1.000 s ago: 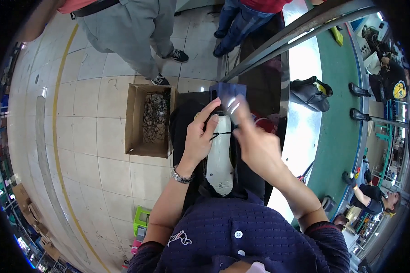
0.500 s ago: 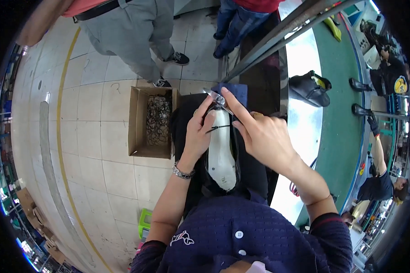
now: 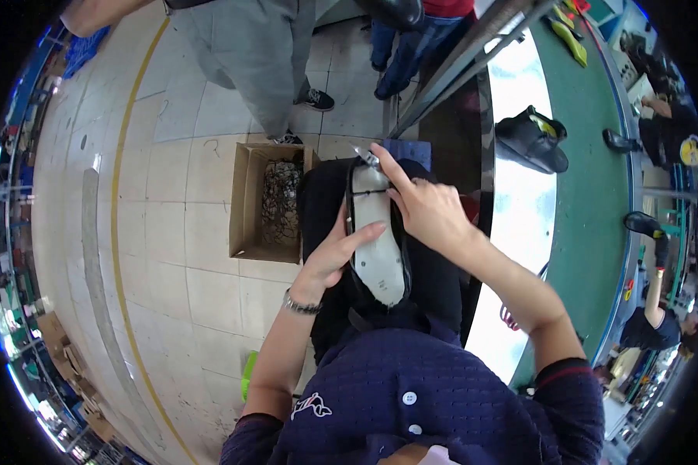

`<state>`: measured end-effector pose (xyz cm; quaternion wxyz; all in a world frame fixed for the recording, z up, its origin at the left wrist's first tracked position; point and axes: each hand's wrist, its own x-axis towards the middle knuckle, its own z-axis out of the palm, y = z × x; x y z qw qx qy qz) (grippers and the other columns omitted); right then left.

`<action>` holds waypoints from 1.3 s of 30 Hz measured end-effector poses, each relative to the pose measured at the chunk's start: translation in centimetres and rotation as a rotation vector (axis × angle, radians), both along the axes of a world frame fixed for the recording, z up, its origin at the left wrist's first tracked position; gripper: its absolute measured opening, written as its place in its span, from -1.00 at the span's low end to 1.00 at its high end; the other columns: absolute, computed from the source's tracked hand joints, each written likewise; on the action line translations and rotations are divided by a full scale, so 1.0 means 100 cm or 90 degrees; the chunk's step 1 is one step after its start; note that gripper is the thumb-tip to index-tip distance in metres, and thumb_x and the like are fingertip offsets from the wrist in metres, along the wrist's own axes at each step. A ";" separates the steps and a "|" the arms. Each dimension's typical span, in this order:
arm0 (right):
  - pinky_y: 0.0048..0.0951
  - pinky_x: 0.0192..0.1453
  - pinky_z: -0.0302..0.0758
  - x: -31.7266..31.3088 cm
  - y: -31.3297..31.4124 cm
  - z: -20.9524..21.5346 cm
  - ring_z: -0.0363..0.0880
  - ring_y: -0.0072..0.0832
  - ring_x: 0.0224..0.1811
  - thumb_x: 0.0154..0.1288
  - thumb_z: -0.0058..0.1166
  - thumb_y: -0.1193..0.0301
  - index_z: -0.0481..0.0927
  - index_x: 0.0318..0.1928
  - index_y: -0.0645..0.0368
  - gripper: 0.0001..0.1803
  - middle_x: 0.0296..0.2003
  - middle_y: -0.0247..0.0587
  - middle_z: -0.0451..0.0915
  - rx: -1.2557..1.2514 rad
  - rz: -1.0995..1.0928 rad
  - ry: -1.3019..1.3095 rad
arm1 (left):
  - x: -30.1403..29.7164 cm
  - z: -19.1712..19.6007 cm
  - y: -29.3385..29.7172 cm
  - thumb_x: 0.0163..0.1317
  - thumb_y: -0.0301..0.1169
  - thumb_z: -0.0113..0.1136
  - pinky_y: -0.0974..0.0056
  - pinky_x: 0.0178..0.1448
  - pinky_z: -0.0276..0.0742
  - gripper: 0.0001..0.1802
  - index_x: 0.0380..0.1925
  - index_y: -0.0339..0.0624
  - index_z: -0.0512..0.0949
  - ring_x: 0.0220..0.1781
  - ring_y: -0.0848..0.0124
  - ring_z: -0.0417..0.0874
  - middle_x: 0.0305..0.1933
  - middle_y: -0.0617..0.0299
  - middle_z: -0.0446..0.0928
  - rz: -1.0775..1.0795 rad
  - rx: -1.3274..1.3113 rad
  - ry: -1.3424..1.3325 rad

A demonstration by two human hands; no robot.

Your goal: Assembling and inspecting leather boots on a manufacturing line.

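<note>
A black shoe upper with a pale insole facing up (image 3: pixel 374 267) lies lengthwise across my lap. My left hand (image 3: pixel 335 252) grips its left side, with the thumb laid on the insole and the other fingers partly hidden beneath. At the far end, my right hand (image 3: pixel 436 213) is closed on a small metal blade tool (image 3: pixel 367 157), its index finger stretched along it. The tool's exact kind is hard to make out. A thin black strand (image 3: pixel 372 191) crosses the insole near my right fingers.
A cardboard box (image 3: pixel 244 201) holding dark stringy scraps stands on the floor to the left. On the right, a metal-edged bench (image 3: pixel 520 248) and a green conveyor (image 3: pixel 585 194) run alongside, with a black shoe (image 3: pixel 533 139). Other people stand beyond my knees.
My left hand has moved from the shoe's far end back to its middle, its thumb now on the insole. My right hand stays at the far end with the blade tool.
</note>
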<state>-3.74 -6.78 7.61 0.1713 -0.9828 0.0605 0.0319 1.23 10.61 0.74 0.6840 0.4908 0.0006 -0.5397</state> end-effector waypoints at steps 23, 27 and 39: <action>-0.35 -0.30 0.66 -0.186 0.054 -0.053 0.68 -0.33 -0.43 0.01 0.44 0.06 0.44 0.31 0.00 -0.16 -0.06 0.12 0.57 0.322 -0.152 -0.189 | -0.060 -0.051 0.028 -0.17 -0.28 0.64 0.23 0.54 -0.02 0.44 0.54 0.05 -0.29 0.53 0.35 0.08 0.57 0.14 -0.04 -0.165 -0.382 -0.159; -0.30 -0.25 0.68 -0.190 0.064 -0.063 0.69 -0.24 -0.27 -0.01 0.43 0.01 0.38 0.36 -0.04 -0.09 -0.06 0.12 0.58 0.273 -0.109 -0.196 | -0.074 -0.025 0.005 0.14 0.03 0.40 0.37 0.30 0.25 -0.22 0.27 -0.09 0.36 0.16 0.50 0.40 0.19 0.26 0.41 0.018 -0.119 -0.155; -0.51 -0.25 0.52 -0.213 0.013 -0.034 0.58 -0.57 -0.41 0.38 0.13 0.37 0.49 -0.07 0.28 -0.75 -0.39 -0.23 0.60 0.932 -0.222 0.122 | -0.089 -0.026 -0.012 0.18 0.00 0.37 0.50 -0.08 0.35 -0.46 -0.03 -0.11 0.46 -0.22 0.64 0.39 -0.25 0.42 0.40 0.075 -0.068 -0.205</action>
